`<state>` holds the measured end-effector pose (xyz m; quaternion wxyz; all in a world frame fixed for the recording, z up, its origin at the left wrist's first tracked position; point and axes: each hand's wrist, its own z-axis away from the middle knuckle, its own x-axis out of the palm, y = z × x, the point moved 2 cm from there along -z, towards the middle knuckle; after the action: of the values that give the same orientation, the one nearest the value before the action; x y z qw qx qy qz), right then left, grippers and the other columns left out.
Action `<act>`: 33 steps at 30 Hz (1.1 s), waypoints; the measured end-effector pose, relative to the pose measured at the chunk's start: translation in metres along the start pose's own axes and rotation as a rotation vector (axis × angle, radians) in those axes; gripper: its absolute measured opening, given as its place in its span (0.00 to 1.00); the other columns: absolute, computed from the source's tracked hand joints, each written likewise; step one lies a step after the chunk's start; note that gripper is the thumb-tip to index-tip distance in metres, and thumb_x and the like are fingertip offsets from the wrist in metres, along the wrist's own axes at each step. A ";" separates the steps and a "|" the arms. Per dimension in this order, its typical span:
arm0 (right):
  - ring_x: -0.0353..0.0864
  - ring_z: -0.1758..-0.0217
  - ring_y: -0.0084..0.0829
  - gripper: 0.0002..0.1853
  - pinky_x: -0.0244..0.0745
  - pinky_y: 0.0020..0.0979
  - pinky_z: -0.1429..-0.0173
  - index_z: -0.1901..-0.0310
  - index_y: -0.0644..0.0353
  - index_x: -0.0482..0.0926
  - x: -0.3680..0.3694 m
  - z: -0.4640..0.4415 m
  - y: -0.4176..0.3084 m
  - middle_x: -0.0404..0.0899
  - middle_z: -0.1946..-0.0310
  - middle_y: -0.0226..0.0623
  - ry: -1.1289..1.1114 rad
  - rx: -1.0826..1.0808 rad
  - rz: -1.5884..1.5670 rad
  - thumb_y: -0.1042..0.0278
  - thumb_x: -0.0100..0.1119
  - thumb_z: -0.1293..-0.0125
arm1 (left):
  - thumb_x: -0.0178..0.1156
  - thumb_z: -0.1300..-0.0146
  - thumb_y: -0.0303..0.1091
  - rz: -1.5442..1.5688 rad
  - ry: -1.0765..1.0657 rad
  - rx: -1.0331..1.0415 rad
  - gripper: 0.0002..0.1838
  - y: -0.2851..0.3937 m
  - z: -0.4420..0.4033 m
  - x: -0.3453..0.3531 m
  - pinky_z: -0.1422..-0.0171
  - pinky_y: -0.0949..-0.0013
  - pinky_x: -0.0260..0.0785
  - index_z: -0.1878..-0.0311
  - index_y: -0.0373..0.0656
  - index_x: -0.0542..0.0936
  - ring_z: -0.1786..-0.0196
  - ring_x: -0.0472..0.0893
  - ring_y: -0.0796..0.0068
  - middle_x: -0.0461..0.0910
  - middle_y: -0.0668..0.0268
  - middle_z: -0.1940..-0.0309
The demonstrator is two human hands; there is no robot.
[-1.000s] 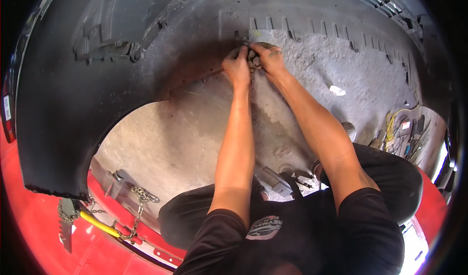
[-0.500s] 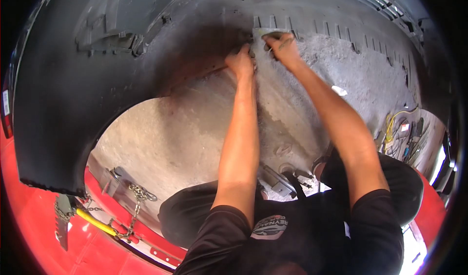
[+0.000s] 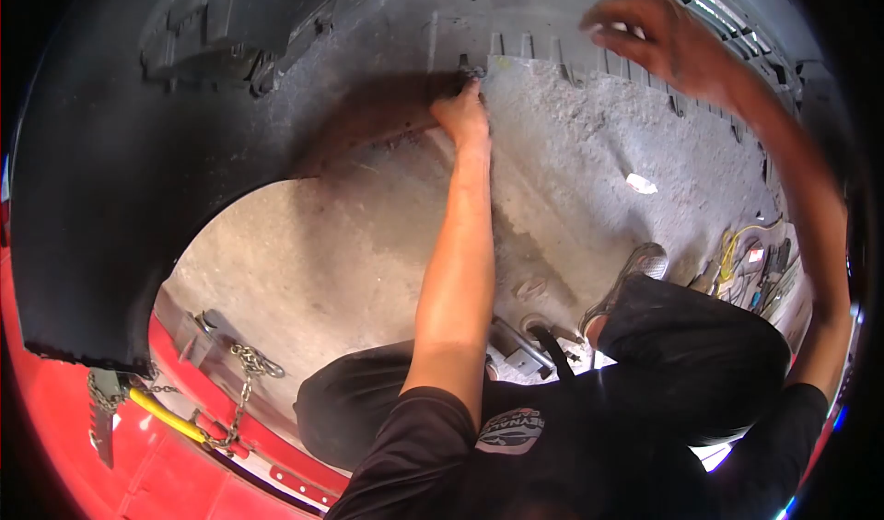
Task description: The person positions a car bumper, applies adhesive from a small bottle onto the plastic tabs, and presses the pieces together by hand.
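A large black plastic bumper cover point(image 3: 101, 234) arches over the top and left, with a row of short ribs and tabs along its inner edge. My left hand point(image 3: 463, 115) reaches up to that edge, fingers closed around a dark tab point(image 3: 471, 69); the fingertips are partly hidden. My right hand point(image 3: 658, 41) is raised at the upper right, in front of the ribbed edge. Its fingers are curved, a gap shows between them and the thumb, and nothing is visible in them.
Below lies a rough concrete floor point(image 3: 368, 234) with a white scrap point(image 3: 641, 184) on it. Red metal framework point(image 3: 184, 455) with a chain point(image 3: 247, 382) and a yellow-handled tool point(image 3: 166, 416) stands at lower left. Cables and tools point(image 3: 760, 267) lie at right. A shoe point(image 3: 645, 262) rests on the floor.
My right hand has left the edge beside my left hand and swung up and right, its fingers opening. My left hand stays at the edge. My right-side knee and foot have shifted.
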<state>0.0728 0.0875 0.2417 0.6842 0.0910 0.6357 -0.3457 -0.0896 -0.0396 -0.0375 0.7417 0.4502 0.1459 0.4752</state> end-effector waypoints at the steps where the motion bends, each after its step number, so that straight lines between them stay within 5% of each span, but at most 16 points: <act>1: 0.83 0.66 0.31 0.17 0.78 0.34 0.57 0.47 0.60 0.85 0.002 0.006 -0.002 0.88 0.60 0.39 0.014 0.001 -0.029 0.55 0.61 0.27 | 0.69 0.39 0.24 0.015 -0.006 0.032 0.11 0.001 -0.001 0.000 0.87 0.69 0.52 0.70 0.38 0.74 0.87 0.67 0.76 0.73 0.68 0.80; 3: 0.83 0.68 0.29 0.17 0.78 0.34 0.59 0.46 0.58 0.86 0.006 0.015 -0.002 0.88 0.65 0.40 0.044 0.004 -0.091 0.57 0.61 0.28 | 0.68 0.39 0.24 -0.008 0.006 0.001 0.11 0.002 0.000 -0.001 0.86 0.69 0.52 0.71 0.38 0.74 0.87 0.67 0.77 0.73 0.68 0.80; 10: 0.83 0.66 0.31 0.18 0.79 0.35 0.56 0.45 0.62 0.84 0.035 0.030 0.035 0.87 0.58 0.42 -0.021 0.131 -0.220 0.56 0.61 0.26 | 0.67 0.37 0.22 0.017 -0.022 0.043 0.12 -0.014 -0.010 -0.003 0.86 0.69 0.53 0.74 0.40 0.74 0.87 0.67 0.77 0.71 0.69 0.81; 29: 0.85 0.54 0.39 0.18 0.78 0.42 0.43 0.46 0.60 0.83 0.040 0.029 0.042 0.85 0.54 0.43 -0.117 0.189 -0.143 0.54 0.58 0.24 | 0.65 0.36 0.21 -0.030 0.037 0.181 0.10 -0.036 -0.027 -0.001 0.84 0.71 0.53 0.71 0.39 0.75 0.85 0.68 0.79 0.73 0.68 0.80; 33: 0.84 0.49 0.38 0.18 0.76 0.41 0.39 0.45 0.59 0.83 0.036 0.027 0.036 0.85 0.51 0.45 -0.173 0.230 -0.120 0.54 0.58 0.24 | 0.65 0.35 0.21 -0.012 0.040 0.084 0.08 -0.027 -0.019 -0.001 0.84 0.71 0.56 0.69 0.38 0.75 0.85 0.69 0.78 0.74 0.68 0.79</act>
<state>0.1143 0.0861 0.2015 0.6997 0.1005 0.5346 -0.4632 -0.0870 -0.0340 -0.0703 0.7220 0.4705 0.1831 0.4732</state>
